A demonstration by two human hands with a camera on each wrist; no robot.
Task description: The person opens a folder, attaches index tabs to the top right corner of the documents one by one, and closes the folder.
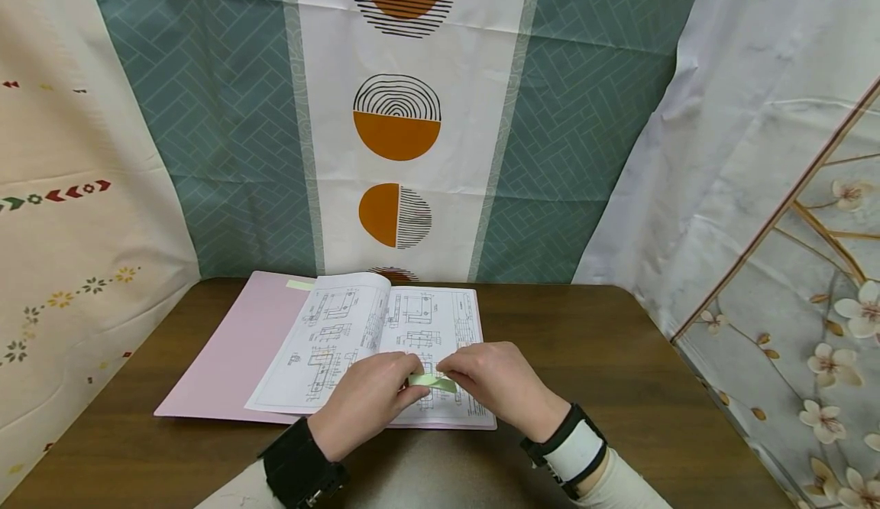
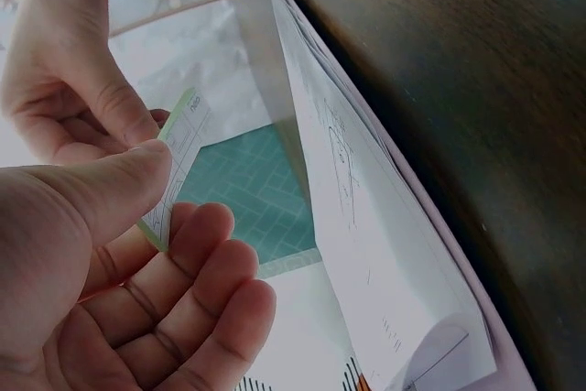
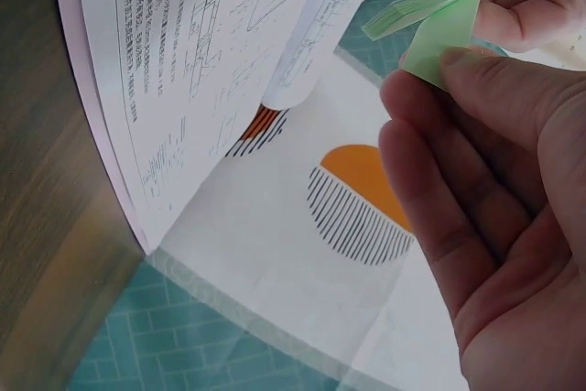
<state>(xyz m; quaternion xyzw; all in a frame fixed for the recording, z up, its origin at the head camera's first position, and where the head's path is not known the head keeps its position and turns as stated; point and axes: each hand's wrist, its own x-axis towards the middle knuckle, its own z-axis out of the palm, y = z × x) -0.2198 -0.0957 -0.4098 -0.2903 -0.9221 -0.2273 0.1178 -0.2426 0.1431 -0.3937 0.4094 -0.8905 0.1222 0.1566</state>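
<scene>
Over the right page of an open booklet [image 1: 440, 310], my left hand [image 1: 367, 394] pinches a small pad of pale green sticky notes [image 3: 412, 14] between thumb and fingers. My right hand [image 1: 505, 383] pinches the free end of the top green note [image 3: 444, 48] between thumb and index finger. That note is bent away from the pad, and the two still meet at the end in my left hand. In the left wrist view the pad's printed back [image 2: 186, 139] is visible. The booklet pages carry technical line drawings and lie below both hands.
A pink cover [image 1: 220, 364] spreads out under the booklet to the left, with a pale green strip [image 1: 299, 285] near its top edge. All of it lies on a dark brown wooden table [image 1: 564, 341]. Patterned cloths [image 1: 577, 111] hang behind and on both sides.
</scene>
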